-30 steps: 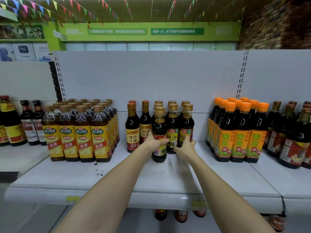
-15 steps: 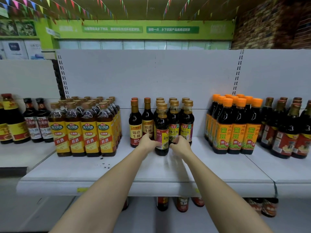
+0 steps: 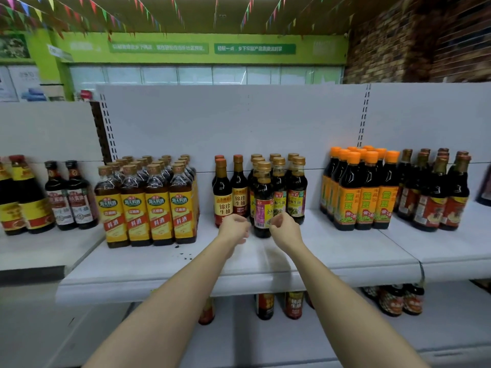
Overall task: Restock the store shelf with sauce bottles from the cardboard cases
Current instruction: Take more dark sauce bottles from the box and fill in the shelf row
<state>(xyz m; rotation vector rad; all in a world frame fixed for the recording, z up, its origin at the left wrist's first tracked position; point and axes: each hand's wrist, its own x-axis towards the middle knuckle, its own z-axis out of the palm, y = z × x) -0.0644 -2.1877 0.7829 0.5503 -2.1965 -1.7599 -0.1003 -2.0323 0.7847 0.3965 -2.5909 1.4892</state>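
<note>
A dark sauce bottle [image 3: 263, 205] with a gold cap and a pink-and-yellow label stands alone at the front of a group of gold-capped sauce bottles [image 3: 288, 187] on the white shelf [image 3: 239, 277]. My left hand [image 3: 233, 227] hovers just left of its base, fingers loosely curled, holding nothing. On the other side of the base, my right hand [image 3: 284, 227] is also loosely curled, its fingertips close to the label. Neither hand grips the bottle. No cardboard case is in view.
Yellow-labelled cooking wine bottles [image 3: 146, 205] stand to the left, two red-capped soy bottles [image 3: 229, 192] beside the group, orange-capped bottles [image 3: 364, 192] and red-labelled bottles [image 3: 435, 195] to the right. More bottles [image 3: 279, 305] sit on the lower shelf. Bare shelf lies in front of the rows.
Both hands have let go of the front bottle and drawn back a little toward me. The bottle stands on the shelf on its own.
</note>
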